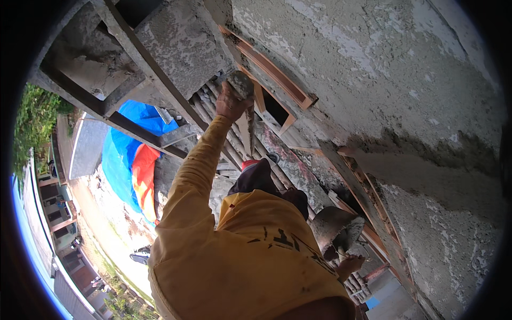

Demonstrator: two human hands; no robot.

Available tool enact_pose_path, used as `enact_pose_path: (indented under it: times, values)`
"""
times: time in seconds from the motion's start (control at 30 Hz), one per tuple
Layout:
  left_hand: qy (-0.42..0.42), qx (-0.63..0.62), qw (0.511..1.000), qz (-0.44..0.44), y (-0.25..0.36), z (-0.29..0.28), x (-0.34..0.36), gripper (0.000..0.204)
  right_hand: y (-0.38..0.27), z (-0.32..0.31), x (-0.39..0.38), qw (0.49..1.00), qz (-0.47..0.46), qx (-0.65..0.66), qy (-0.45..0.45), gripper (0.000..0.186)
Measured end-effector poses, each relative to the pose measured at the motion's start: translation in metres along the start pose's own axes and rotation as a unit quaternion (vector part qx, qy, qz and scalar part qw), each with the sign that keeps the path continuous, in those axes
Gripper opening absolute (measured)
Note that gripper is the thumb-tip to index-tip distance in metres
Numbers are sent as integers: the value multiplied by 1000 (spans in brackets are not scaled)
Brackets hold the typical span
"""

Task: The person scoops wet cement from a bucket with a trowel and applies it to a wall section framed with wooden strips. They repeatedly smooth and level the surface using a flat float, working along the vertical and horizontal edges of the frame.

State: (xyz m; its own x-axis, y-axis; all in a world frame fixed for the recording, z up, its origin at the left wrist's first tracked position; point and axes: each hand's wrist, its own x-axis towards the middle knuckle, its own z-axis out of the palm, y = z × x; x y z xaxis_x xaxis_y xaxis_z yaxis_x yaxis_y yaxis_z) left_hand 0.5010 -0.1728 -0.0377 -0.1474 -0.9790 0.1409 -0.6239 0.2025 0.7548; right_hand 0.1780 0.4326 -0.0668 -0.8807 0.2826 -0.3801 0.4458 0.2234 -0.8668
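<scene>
My left hand (232,101), at the end of a yellow sleeve, is raised with fingers closed round a rounded grey, mortar-caked object (239,81); a tapered pale board (246,133) hangs below it. My right hand (350,264) is low at the right, closed on a pale handle (342,253) at the lower edge of a grey, mortar-smeared bowl-like piece (333,226); the tool is not clear. My yellow-clad body (250,256) fills the lower middle and hides much of the right arm.
A rough plastered wall (384,64) with wooden frames (274,72) spans the right. Dark beams (144,53) cross the upper left. Poles (213,112) lie beneath me; far below are blue and orange tarps (122,149), a path (85,208) and houses (58,213).
</scene>
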Motion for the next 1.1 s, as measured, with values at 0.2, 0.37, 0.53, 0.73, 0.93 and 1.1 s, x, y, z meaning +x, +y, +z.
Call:
enact_pose_path:
  times: [0.2,0.37,0.53,0.73,0.93,1.1]
  values:
    - [55,39,997,-47,-31,-101,45,76,-27,38,-22,995,60,39,70,26]
    - [87,89,988,-89,-56,-121,94,85,-33,45,-25,994,78,32,68,22]
    - [119,102,983,-97,-138,-114,143,85,-15,42,-14,996,18,-72,56,20]
    - [117,74,979,-149,-160,-110,205,84,-23,28,-12,980,-3,-184,78,25]
    - [145,7,986,-85,-209,-112,274,83,-9,47,-17,976,5,-184,119,22]
    - [125,56,968,-212,-197,-76,313,99,5,45,-17,975,11,-168,145,20]
